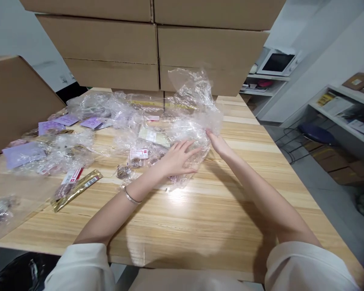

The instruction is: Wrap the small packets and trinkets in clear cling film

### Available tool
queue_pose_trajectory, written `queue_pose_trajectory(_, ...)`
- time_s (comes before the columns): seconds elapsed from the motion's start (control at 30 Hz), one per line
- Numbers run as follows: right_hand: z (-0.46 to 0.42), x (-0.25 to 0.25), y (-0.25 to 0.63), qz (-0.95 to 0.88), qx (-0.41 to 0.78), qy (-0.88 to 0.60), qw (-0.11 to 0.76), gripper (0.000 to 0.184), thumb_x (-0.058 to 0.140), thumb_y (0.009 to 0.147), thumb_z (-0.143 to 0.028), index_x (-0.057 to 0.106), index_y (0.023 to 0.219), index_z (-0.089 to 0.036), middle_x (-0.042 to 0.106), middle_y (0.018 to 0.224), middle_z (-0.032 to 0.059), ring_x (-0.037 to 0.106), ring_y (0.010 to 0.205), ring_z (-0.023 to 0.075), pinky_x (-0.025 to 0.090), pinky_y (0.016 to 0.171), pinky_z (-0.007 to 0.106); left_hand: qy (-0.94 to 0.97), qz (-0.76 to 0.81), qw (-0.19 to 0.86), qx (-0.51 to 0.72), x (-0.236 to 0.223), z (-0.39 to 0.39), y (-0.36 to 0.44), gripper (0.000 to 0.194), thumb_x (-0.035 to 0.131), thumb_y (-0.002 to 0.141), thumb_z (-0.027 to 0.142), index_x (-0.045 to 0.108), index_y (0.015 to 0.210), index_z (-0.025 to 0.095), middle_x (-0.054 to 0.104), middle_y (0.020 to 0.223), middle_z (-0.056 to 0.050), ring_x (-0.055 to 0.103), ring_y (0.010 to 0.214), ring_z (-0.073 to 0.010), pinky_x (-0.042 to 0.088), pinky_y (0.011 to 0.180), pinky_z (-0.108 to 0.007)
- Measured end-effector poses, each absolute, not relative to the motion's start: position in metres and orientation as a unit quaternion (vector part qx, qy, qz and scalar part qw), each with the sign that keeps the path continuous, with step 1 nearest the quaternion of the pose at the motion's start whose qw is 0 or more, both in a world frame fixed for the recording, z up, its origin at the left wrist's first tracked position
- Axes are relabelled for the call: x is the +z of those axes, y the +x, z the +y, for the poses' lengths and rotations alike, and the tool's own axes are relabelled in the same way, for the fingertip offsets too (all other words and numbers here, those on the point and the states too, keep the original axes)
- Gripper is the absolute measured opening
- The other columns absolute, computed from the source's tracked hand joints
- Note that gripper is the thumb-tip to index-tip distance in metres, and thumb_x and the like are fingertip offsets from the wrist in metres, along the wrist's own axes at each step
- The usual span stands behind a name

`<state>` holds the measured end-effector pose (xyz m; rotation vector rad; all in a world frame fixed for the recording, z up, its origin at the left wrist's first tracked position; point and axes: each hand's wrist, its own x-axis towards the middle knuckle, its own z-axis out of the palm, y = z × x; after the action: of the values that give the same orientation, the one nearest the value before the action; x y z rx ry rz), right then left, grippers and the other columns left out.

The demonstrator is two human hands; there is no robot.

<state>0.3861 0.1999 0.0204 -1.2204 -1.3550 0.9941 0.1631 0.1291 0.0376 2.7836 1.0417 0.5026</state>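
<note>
My left hand (180,159) lies with fingers spread on a crumpled clear plastic bag (197,121), palm down, near small wrapped packets. At the right edge of that bag, my right hand (217,143) touches the film; most of its fingers are hidden, so its grip cannot be made out. A pale green packet (154,136) sits among the plastic just beyond my left hand. Beside my left wrist are a small packet with a white and red label (138,154) and a clear packet with dark brown contents (124,172).
More clear plastic (103,107) and purple packets (24,154) cover the left of the wooden table (188,226). A gold stick packet (77,190) lies near the front left. Stacked cardboard boxes (109,44) line the back, and another box (21,97) stands at left.
</note>
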Motion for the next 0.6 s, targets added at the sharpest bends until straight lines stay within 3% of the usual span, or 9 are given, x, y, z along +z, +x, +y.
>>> queue_pose_trajectory(0.1, 0.189, 0.021, 0.400, -0.559, 0.402, -0.535, 0.490, 0.040, 0.067, 0.079, -0.056, 0.069, 0.094, -0.020, 0.073, 0.102, 0.0073, 0.064, 0.104, 0.0265, 0.048, 0.097, 0.043, 0.884, 0.459, 0.064, 0.064, 0.020, 0.136, 0.156, 0.076, 0.056, 0.091, 0.057, 0.029, 0.156, 0.026, 0.026, 0.162, -0.016, 0.016, 0.149, -0.0424, 0.012, 0.117, -0.066)
queue_pose_trajectory(0.17, 0.183, 0.023, 0.407, -0.538, 0.430, -0.549, 0.474, 0.040, 0.071, 0.074, -0.058, 0.066, 0.081, -0.019, 0.069, 0.077, 0.0040, 0.064, 0.078, 0.0221, 0.053, 0.076, 0.037, 0.860, 0.506, 0.047, 0.047, 0.014, 0.142, 0.146, 0.065, 0.049, 0.095, 0.054, 0.036, 0.153, 0.026, 0.028, 0.161, -0.014, 0.018, 0.149, -0.0431, 0.010, 0.117, -0.066)
queue_pose_trajectory(0.23, 0.178, 0.025, 0.413, -0.525, 0.444, -0.553, 0.472, 0.039, 0.075, 0.069, -0.056, 0.062, 0.073, -0.020, 0.058, 0.063, -0.0012, 0.054, 0.059, 0.0148, 0.047, 0.058, 0.028, 0.855, 0.515, 0.037, 0.045, 0.015, 0.148, 0.137, 0.052, 0.042, 0.099, 0.050, 0.050, 0.145, 0.028, 0.034, 0.159, -0.011, 0.023, 0.148, -0.0414, 0.011, 0.118, -0.064)
queue_pose_trajectory(0.3, 0.175, 0.029, 0.416, -0.513, 0.455, -0.544, 0.484, 0.036, 0.077, 0.067, -0.050, 0.060, 0.075, -0.020, 0.051, 0.061, -0.0049, 0.043, 0.052, 0.0093, 0.037, 0.049, 0.022, 0.853, 0.517, 0.051, 0.052, 0.021, 0.154, 0.129, 0.047, 0.034, 0.102, 0.046, 0.060, 0.136, 0.028, 0.041, 0.156, -0.008, 0.030, 0.145, -0.0376, 0.015, 0.119, -0.059)
queue_pose_trajectory(0.43, 0.174, 0.034, 0.427, -0.452, 0.507, -0.553, 0.483, 0.027, 0.075, 0.066, -0.036, 0.057, 0.079, -0.021, 0.047, 0.062, -0.0070, 0.030, 0.047, 0.0061, 0.025, 0.042, 0.020, 0.785, 0.607, 0.058, 0.108, 0.041, 0.168, 0.110, 0.052, 0.025, 0.103, 0.040, 0.066, 0.127, 0.018, 0.057, 0.141, -0.011, 0.052, 0.129, -0.0250, 0.036, 0.112, -0.038)
queue_pose_trajectory(0.53, 0.171, 0.033, 0.440, -0.432, 0.495, -0.590, 0.470, 0.023, 0.074, 0.067, -0.031, 0.057, 0.079, -0.020, 0.050, 0.061, -0.0055, 0.030, 0.045, 0.0068, 0.023, 0.041, 0.022, 0.700, 0.705, 0.006, 0.111, 0.047, 0.178, 0.087, 0.050, 0.030, 0.100, 0.033, 0.069, 0.119, 0.008, 0.062, 0.128, -0.021, 0.056, 0.121, -0.0326, 0.039, 0.106, -0.046)
queue_pose_trajectory(0.6, 0.166, 0.029, 0.452, -0.428, 0.477, -0.617, 0.456, 0.021, 0.071, 0.074, -0.036, 0.060, 0.082, -0.020, 0.058, 0.063, -0.0021, 0.032, 0.043, 0.0082, 0.023, 0.041, 0.023, 0.657, 0.747, -0.019, 0.100, 0.045, 0.182, 0.072, 0.050, 0.032, 0.097, 0.030, 0.070, 0.116, 0.002, 0.062, 0.123, -0.029, 0.055, 0.119, -0.0401, 0.039, 0.102, -0.054)
